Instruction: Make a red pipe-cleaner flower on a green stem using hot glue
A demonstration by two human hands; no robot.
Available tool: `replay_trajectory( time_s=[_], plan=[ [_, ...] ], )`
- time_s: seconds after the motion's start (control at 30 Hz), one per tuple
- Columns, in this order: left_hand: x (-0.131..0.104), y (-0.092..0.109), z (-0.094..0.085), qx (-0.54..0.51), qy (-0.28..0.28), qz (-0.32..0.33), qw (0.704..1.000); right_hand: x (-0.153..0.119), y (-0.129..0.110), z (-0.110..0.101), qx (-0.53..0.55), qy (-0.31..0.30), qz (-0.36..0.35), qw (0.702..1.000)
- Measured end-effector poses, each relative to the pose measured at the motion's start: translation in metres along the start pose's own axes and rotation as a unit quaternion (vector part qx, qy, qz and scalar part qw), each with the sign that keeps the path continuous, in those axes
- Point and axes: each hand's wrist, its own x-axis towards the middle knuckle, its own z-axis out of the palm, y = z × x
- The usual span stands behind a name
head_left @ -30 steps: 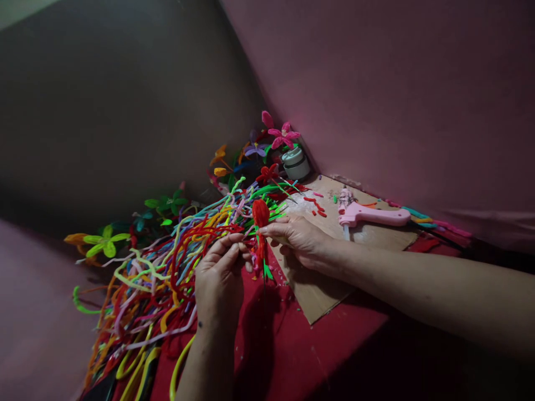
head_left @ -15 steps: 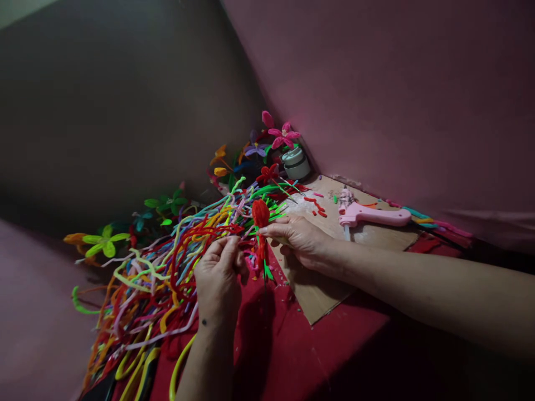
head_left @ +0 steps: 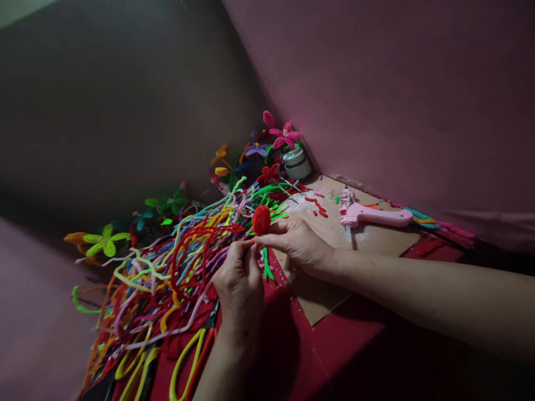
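Observation:
A red pipe-cleaner flower bud [head_left: 261, 219] stands upright between my hands. My right hand [head_left: 303, 248] comes in from the right, thumb and forefinger pinched at the bud's base. Just below and to the left, my left hand [head_left: 240, 275] is closed with its fingertips against the same base; a bit of red pipe cleaner shows between the two hands. What lies deeper inside the left fingers is hidden. Green pipe-cleaner pieces [head_left: 267, 266] show below the right hand. A heap of loose coloured pipe cleaners [head_left: 188, 250] spreads to the left of my hands.
A pink glue gun [head_left: 371, 216] rests on a brown board [head_left: 388, 236] at the right. Yellow-handled scissors [head_left: 188, 356] lie front left on the red surface [head_left: 317, 356]. Finished flowers [head_left: 284, 135] and a pale lidded jar [head_left: 296, 162] stand at the back near the walls.
My left hand has moved right and slightly up to meet the right fingers at the bud's base. Red strands hanging below the bud are now covered. More of the scissors shows.

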Motion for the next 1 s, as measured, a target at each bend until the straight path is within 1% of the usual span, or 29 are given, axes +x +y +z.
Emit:
replay_trajectory(
  time_s=[0.1,0.17,0.2,0.27,0.33,0.4,0.5,0.6,0.7,0.83,0.9,0.93,1.0],
  plan=[
    [0.003,0.002,-0.004,-0.028,0.0,-0.025,0.999,-0.001,-0.003,0.0,-0.059,-0.018,-0.026,0.998],
    [0.005,0.004,-0.005,-0.088,-0.016,-0.067,0.994,-0.001,-0.005,0.0,-0.092,-0.015,-0.038,0.995],
    [0.005,0.005,-0.005,-0.132,-0.029,-0.095,0.986,-0.001,-0.007,0.0,-0.099,-0.011,-0.04,0.994],
    [0.007,0.007,-0.005,-0.233,-0.055,-0.164,0.957,0.0,-0.008,0.0,-0.096,0.0,-0.045,0.994],
    [0.008,0.01,-0.006,-0.322,-0.071,-0.231,0.915,0.001,-0.009,-0.001,-0.076,0.004,-0.045,0.996],
    [0.009,0.013,-0.006,-0.386,-0.084,-0.272,0.877,0.002,-0.009,-0.001,-0.051,0.009,-0.019,0.998],
    [0.012,0.014,-0.007,-0.456,-0.119,-0.289,0.833,0.002,-0.01,-0.002,-0.04,0.025,0.047,0.998],
    [0.015,0.012,-0.008,-0.508,-0.16,-0.294,0.793,0.003,-0.01,-0.003,-0.025,0.035,0.087,0.995],
    [0.017,0.008,-0.01,-0.544,-0.208,-0.307,0.753,0.003,-0.01,-0.004,0.002,0.016,0.107,0.994],
    [0.016,0.002,-0.014,-0.585,-0.266,-0.323,0.694,0.003,-0.008,-0.006,0.028,-0.027,0.124,0.992],
    [0.015,0.001,-0.015,-0.596,-0.276,-0.328,0.679,0.003,-0.006,-0.006,0.045,-0.045,0.124,0.99],
    [0.015,0.001,-0.014,-0.596,-0.277,-0.331,0.678,0.003,-0.005,-0.006,0.055,-0.047,0.123,0.99],
    [0.015,0.002,-0.012,-0.581,-0.273,-0.335,0.69,0.003,-0.002,-0.005,0.076,-0.035,0.118,0.989]
  ],
)
